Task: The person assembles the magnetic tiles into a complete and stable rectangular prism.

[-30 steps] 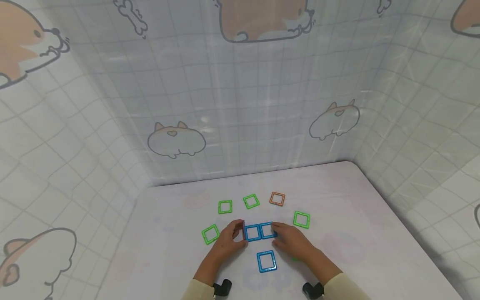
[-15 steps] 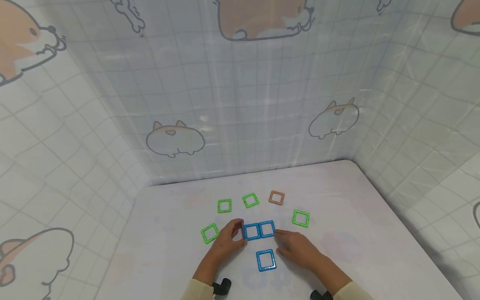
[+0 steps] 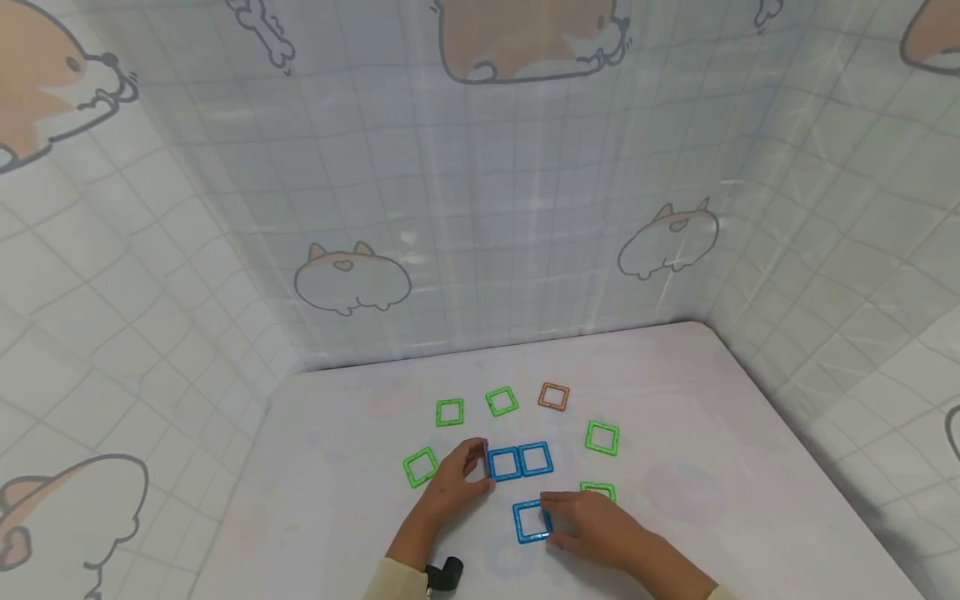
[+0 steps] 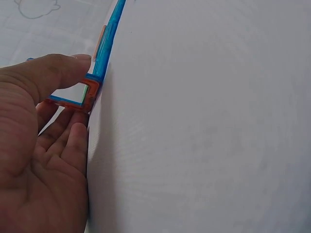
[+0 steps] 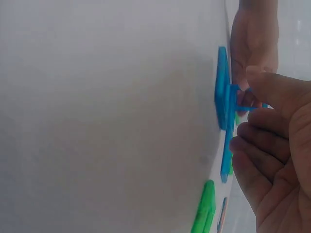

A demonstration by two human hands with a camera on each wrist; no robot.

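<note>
Fingers first: the left hand (image 3: 453, 483) has its thumb and fingers pinched on the left edge of the joined pair of blue plastic square frame tiles (image 3: 521, 461), same as 1 second back. The right hand (image 3: 592, 525) is the one that moved. It was touching the right end of that pair, and now it's dropped toward the person and its fingertips (image 5: 248, 141) are curled onto the right edge of the single blue plastic square frame tile (image 3: 532, 522). From the wrist view that tile looks tipped up a bit, but I can't say it's fully off the surface.

So my read: the 2-tile row is done and this third blue one is being picked up next.

Going big to small for the rest: the white table top (image 3: 712, 433) sits inside white grid curtain walls with cartoon dogs (image 3: 525, 208). Around the blue pieces are 5 green plastic square frame tiles, including one (image 3: 597, 491) that showed up once the right hand shifted, just beside it, plus 1 orange plastic square frame tile (image 3: 553, 397) at the back.
</note>
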